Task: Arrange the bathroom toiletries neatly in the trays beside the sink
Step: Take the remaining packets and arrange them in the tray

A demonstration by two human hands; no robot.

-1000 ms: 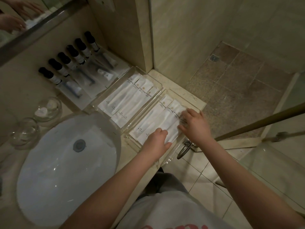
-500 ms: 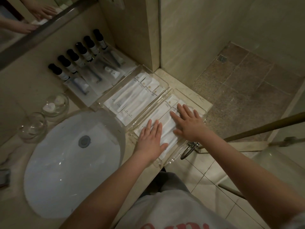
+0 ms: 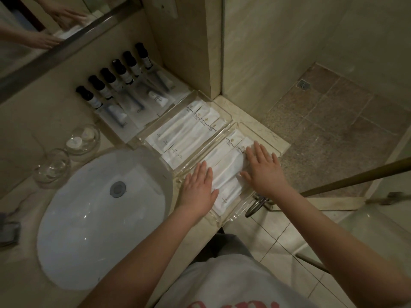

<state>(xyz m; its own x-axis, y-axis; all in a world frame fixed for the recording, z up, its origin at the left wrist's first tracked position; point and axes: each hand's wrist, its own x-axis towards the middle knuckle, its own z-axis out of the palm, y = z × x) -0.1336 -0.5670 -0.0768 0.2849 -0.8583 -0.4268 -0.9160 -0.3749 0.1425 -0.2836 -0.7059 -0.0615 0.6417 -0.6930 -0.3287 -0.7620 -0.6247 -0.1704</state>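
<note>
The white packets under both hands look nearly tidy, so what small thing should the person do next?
Probably lift both hands away. The left hand and right hand lie flat and open on the white packets, which already sit side by side inside the near clear tray.

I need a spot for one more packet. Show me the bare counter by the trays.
Bare marble lies beyond the near tray, between its far rim and the wall corner, and along the backsplash left of the bottles. Crowded: both trays hold white packets, and the left hand and right hand press flat on the near tray's packets.
</note>
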